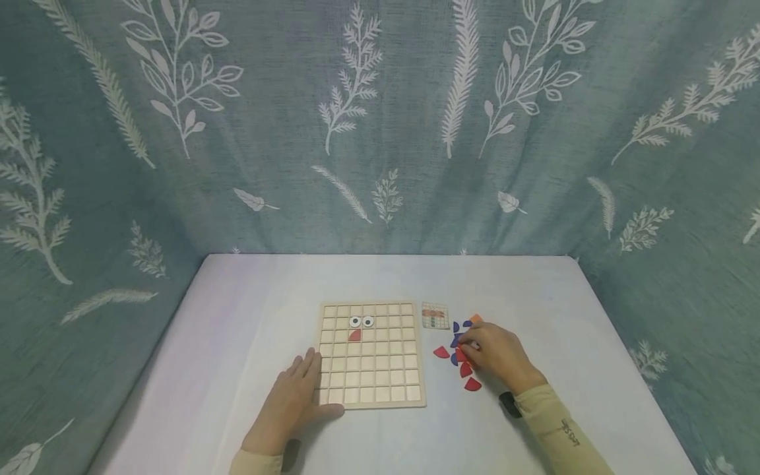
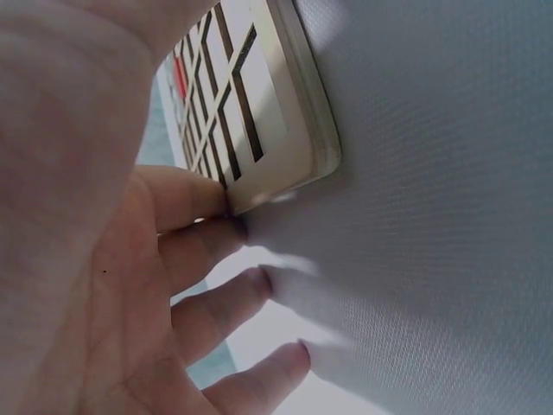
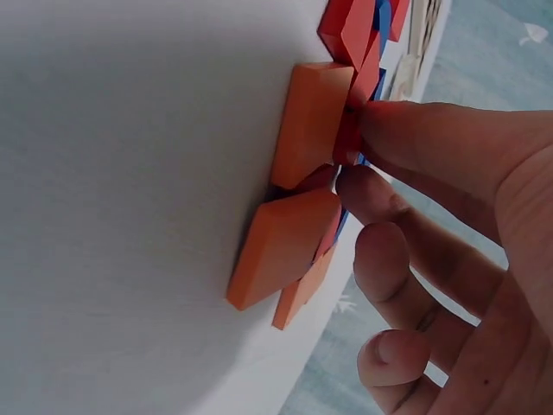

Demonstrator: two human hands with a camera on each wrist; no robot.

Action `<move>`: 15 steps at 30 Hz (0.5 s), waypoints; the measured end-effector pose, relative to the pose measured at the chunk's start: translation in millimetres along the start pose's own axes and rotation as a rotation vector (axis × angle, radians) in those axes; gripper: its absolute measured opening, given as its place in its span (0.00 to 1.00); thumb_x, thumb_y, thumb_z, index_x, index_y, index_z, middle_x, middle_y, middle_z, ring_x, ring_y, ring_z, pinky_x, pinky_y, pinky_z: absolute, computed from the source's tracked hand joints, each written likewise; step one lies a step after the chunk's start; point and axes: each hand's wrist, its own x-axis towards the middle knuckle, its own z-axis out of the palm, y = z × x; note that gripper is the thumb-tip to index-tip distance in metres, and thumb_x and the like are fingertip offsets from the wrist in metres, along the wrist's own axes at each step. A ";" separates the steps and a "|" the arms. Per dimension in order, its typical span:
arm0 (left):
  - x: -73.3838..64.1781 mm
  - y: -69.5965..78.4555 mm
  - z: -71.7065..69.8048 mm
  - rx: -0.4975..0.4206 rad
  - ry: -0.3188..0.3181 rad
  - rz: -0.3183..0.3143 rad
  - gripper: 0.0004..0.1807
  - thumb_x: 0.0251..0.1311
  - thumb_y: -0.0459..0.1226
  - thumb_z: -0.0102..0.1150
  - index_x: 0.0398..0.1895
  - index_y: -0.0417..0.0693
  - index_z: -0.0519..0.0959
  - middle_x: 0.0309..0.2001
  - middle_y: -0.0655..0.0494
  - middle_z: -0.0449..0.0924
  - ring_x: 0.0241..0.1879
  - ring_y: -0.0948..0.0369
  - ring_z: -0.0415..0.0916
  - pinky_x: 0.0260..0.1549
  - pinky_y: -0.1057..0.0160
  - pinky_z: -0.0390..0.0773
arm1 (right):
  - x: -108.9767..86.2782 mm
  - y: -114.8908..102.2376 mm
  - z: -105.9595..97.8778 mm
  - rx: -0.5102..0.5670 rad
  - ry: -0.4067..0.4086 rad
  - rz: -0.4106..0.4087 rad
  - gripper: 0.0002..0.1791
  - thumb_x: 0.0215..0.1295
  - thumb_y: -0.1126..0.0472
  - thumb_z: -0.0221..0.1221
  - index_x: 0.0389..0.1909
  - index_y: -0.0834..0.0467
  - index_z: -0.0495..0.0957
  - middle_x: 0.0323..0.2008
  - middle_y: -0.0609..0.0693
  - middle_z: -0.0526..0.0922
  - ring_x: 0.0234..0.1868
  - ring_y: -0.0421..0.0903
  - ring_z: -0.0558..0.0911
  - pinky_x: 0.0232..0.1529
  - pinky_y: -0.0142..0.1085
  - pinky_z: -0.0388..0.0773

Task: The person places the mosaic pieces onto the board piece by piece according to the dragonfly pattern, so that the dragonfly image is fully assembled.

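A square wooden grid board [image 1: 368, 363] lies flat on the table. My left hand [image 1: 297, 394] rests at its lower left corner, fingers straight along the left side and thumb at the front edge. On the board sit two round eye tiles [image 1: 361, 322] and a red quarter-circle tile [image 1: 355, 335]. To the board's right, my right hand [image 1: 497, 351] reaches into a loose cluster of coloured tiles. Its thumb and index finger pinch a small red tile [image 3: 348, 138], with thick orange tiles [image 3: 289, 242] close beside it.
A small pattern card [image 1: 436, 315] with a printed grid lies by the board's upper right corner. Loose red tiles [image 1: 473, 384] and blue tiles [image 1: 468, 323] are scattered around the right hand. A leaf-patterned curtain [image 1: 380, 132] hangs behind and beside the white table [image 1: 261, 290].
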 end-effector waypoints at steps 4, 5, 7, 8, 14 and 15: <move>0.0 0.6 0.6 -0.005 -0.011 0.000 0.64 0.45 0.64 0.72 0.74 0.29 0.59 0.75 0.32 0.57 0.72 0.32 0.56 0.66 0.29 0.60 | 0.3 0.2 1.5 -0.002 -0.015 0.004 0.08 0.56 0.58 0.75 0.37 0.51 0.91 0.37 0.44 0.88 0.38 0.44 0.83 0.40 0.40 0.84; 0.0 0.7 0.6 -0.004 -0.010 0.002 0.64 0.45 0.64 0.72 0.74 0.29 0.59 0.75 0.32 0.57 0.72 0.32 0.56 0.66 0.29 0.60 | 0.6 0.1 2.0 -0.003 -0.019 0.006 0.08 0.56 0.58 0.75 0.37 0.51 0.91 0.37 0.44 0.88 0.38 0.44 0.83 0.39 0.39 0.84; -0.2 0.9 0.4 -0.002 -0.007 0.003 0.64 0.45 0.64 0.72 0.74 0.29 0.59 0.75 0.32 0.57 0.72 0.32 0.56 0.66 0.29 0.60 | 1.0 -0.5 2.3 -0.001 -0.025 0.004 0.08 0.55 0.58 0.75 0.38 0.51 0.91 0.37 0.44 0.87 0.38 0.43 0.83 0.38 0.39 0.83; -0.3 0.9 0.4 0.002 -0.005 0.004 0.64 0.45 0.64 0.72 0.74 0.29 0.59 0.75 0.32 0.57 0.72 0.32 0.56 0.66 0.29 0.60 | 1.6 -0.8 2.7 0.000 -0.026 0.004 0.09 0.55 0.58 0.75 0.38 0.50 0.91 0.37 0.44 0.87 0.39 0.43 0.83 0.39 0.39 0.84; -0.4 0.3 -0.4 0.015 -0.001 0.002 0.64 0.45 0.65 0.72 0.74 0.28 0.59 0.75 0.32 0.57 0.72 0.32 0.56 0.66 0.29 0.61 | 3.0 -1.1 1.5 -0.004 -0.028 -0.022 0.11 0.53 0.62 0.76 0.39 0.50 0.90 0.39 0.44 0.88 0.41 0.45 0.85 0.46 0.44 0.86; -0.6 0.4 -0.6 0.011 -0.003 0.001 0.64 0.45 0.65 0.72 0.74 0.28 0.59 0.75 0.32 0.56 0.72 0.32 0.56 0.66 0.29 0.60 | 2.9 -0.9 1.1 -0.007 -0.027 -0.029 0.11 0.54 0.62 0.76 0.39 0.50 0.90 0.39 0.45 0.88 0.41 0.45 0.85 0.46 0.44 0.86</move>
